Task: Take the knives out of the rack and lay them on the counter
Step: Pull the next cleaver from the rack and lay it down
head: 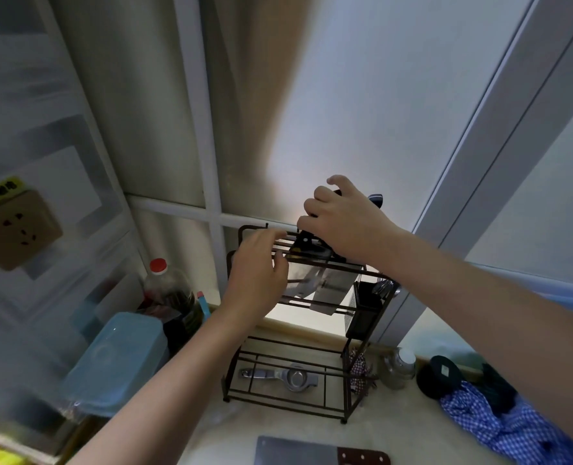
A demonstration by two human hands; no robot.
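A dark wire rack point(298, 333) is standing on the pale worktop point(231, 427) against a frosted window, a little right of the picture's centre. Both hands are working at its top rails. The right hand point(345, 223), at about one o'clock from the centre, is clenching around a black handle point(306, 243) that sticks up out of the rack's upper slots; whether that knife is lifting clear cannot be told. The left hand point(261, 270) is sitting just at nine o'clock of the right one, its fingers curled loosely over the top rails, touching them but grasping no knife.

Below the hands, steel blades point(328, 290) are hanging down through the slots, tilted slightly and overlapping one another, so their number is unclear. One cleaver point(322, 453) is already lying flat on the worktop at six o'clock, its brown riveted handle pointing right.

On the rack's bottom shelf a metal squeezer point(278, 377) is lying. At eight o'clock a blue container point(117, 360) is sitting beside a red-capped bottle point(167, 286). At four o'clock a blue checked cloth point(500, 427) is lying crumpled, near a small metal jar point(399, 367).
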